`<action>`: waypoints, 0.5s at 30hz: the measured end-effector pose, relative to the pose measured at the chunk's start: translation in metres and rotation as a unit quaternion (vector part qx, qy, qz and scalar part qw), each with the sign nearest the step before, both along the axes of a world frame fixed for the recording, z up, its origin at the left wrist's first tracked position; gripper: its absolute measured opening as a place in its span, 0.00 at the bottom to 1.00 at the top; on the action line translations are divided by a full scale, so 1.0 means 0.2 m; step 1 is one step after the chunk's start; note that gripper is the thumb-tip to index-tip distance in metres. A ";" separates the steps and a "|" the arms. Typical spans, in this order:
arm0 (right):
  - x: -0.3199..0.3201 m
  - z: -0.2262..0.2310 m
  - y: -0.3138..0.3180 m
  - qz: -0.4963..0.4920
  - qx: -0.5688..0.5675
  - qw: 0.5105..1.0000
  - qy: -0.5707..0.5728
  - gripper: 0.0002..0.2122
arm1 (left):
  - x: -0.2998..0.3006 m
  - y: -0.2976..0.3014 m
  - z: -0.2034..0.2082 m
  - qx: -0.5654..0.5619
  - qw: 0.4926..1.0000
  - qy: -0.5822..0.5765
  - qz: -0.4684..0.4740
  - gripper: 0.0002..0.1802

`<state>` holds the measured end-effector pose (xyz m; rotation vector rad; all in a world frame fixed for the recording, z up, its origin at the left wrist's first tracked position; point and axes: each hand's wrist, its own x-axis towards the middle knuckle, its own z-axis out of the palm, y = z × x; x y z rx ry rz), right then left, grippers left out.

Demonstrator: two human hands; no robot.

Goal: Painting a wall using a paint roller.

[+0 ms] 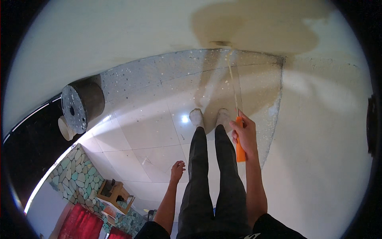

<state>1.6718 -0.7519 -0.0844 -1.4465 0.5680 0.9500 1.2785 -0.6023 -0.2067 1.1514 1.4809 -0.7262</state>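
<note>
We stood on pale floor tiles (153, 125), flecked with light spots and edged by a speckled grey strip (143, 71) at the foot of a cream wall (119, 36). Our right hand (247, 135) had its fingers wrapped around the orange handle of a roller (240, 153); its thin rod reached forward to the wall's lower edge, below a darker tan area. Our left hand (178, 172) hung free, fingers loosely curled around nothing. At left, a grey spool (82, 104) lay on its side beside a white bucket (65, 128); nearer us were pebbled stonework (77, 173), a wooden box (113, 192) and red cloth (79, 225).
</note>
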 end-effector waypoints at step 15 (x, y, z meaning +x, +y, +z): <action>-0.09 0.18 -0.10 -0.035 -0.068 0.997 -0.011 0.26 | 0.05 0.00 0.01 -0.001 1.000 -0.009 -0.016 0.19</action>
